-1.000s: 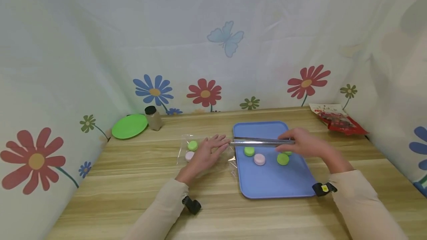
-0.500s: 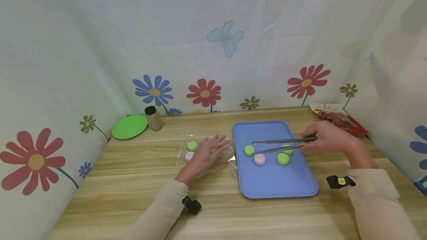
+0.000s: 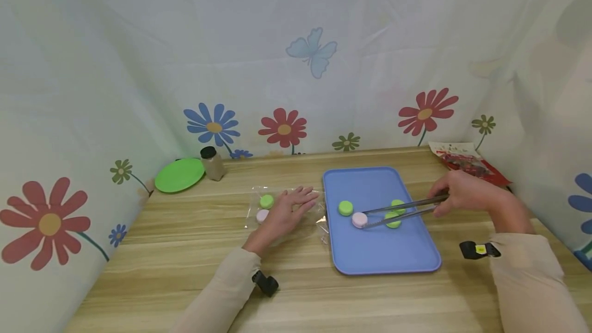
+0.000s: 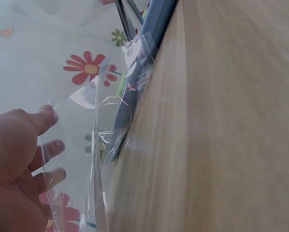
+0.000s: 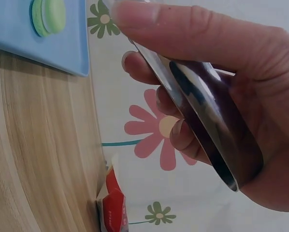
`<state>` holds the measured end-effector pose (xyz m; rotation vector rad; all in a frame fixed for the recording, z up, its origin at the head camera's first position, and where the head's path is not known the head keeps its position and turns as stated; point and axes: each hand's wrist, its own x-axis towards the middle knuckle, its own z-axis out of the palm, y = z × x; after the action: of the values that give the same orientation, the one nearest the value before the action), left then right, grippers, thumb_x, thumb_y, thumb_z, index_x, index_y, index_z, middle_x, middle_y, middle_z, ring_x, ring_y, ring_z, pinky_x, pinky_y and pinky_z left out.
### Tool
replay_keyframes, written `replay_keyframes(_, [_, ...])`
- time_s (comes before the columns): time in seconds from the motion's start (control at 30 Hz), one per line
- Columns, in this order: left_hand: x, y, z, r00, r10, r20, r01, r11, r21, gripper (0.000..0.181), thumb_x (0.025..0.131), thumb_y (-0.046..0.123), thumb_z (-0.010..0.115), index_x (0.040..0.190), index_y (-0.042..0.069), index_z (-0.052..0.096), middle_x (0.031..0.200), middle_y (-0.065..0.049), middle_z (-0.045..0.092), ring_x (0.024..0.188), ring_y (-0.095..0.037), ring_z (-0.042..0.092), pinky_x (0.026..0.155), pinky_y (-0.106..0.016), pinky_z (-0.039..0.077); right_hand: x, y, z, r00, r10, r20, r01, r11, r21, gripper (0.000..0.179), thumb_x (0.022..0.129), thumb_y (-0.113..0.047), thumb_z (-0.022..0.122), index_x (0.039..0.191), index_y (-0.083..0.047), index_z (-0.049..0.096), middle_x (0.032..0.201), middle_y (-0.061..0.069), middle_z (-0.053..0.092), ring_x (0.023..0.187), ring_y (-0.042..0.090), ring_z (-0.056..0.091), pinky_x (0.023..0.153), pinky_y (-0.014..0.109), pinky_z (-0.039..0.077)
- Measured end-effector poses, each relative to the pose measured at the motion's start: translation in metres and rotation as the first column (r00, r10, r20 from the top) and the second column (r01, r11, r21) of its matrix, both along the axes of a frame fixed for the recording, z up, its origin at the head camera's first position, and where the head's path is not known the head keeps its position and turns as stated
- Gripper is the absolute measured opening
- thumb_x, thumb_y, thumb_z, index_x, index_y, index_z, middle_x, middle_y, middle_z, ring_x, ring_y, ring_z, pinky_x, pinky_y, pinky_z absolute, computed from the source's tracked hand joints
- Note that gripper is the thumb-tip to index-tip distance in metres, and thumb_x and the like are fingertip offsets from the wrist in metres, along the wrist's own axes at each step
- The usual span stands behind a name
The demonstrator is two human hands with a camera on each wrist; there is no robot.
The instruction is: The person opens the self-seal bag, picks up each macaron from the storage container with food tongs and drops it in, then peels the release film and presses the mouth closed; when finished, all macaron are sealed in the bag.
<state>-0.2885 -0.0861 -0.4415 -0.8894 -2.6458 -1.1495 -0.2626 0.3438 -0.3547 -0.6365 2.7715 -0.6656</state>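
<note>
My right hand (image 3: 467,194) grips metal tongs (image 3: 411,204) near their joined end, thumb on one arm and fingers on the other (image 5: 193,106). The tongs' two tips sit on either side of the right edge of a pink macaron (image 3: 359,220) on the blue tray (image 3: 379,256). Green macarons lie around it, one (image 3: 345,208) just behind and two near the tongs. My left hand (image 3: 287,215) lies with fingers extended over a clear plastic bag (image 4: 81,159); its fingertips show through the film. Inside the bag are a green macaron (image 3: 266,201) and a pink one (image 3: 262,215).
At the back left stand a green plate (image 3: 179,175) and a jar with a black lid (image 3: 213,163). A red and white snack bag (image 3: 469,162) lies at the back right. A flower-printed curtain (image 3: 250,66) encloses the wooden table (image 3: 296,297).
My right hand has drawn right, bringing the tongs from the bag's mouth back over the tray. Their tips have spread and come down at the pink macaron. My left hand stays put.
</note>
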Motion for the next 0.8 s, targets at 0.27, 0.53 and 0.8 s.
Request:
replay_keyframes(0.27, [0.000, 0.000, 0.000, 1.000, -0.009, -0.021, 0.009, 1.000, 0.006, 0.034, 0.101, 0.025, 0.062, 0.132, 0.011, 0.067, 0.143, -0.011, 0.056, 0.142, -0.034, 0.038, 0.116, -0.065, 0.015, 0.001, 0.000, 0.001, 1.000, 0.008, -0.022, -0.008, 1.000, 0.000, 0.034, 0.074, -0.029, 0.090, 0.099, -0.008, 0.079, 0.087, -0.004, 0.069, 0.076, 0.015, 0.057, 0.064, 0.028, 0.052])
replay_keyframes(0.53, [-0.001, -0.001, 0.001, 0.999, -0.021, -0.029, 0.021, 1.000, 0.001, 0.034, 0.102, 0.025, 0.061, 0.132, 0.011, 0.068, 0.142, -0.012, 0.056, 0.141, -0.038, 0.039, 0.115, -0.066, 0.015, 0.000, -0.016, -0.002, 0.994, 0.044, -0.098, -0.052, 0.996, -0.078, 0.031, 0.077, -0.028, 0.088, 0.098, -0.008, 0.079, 0.078, -0.007, 0.066, 0.068, 0.015, 0.055, 0.058, 0.027, 0.048])
replay_keyframes(0.8, [-0.001, -0.002, 0.001, 0.999, -0.018, -0.035, 0.017, 1.000, -0.024, 0.032, 0.102, 0.025, 0.060, 0.130, 0.012, 0.069, 0.142, -0.010, 0.056, 0.142, -0.033, 0.039, 0.115, -0.065, 0.017, -0.011, -0.061, -0.020, 0.969, 0.112, -0.222, -0.134, 0.987, -0.091, 0.035, 0.078, -0.025, 0.087, 0.102, -0.001, 0.078, 0.088, 0.000, 0.070, 0.074, 0.013, 0.056, 0.062, 0.027, 0.050])
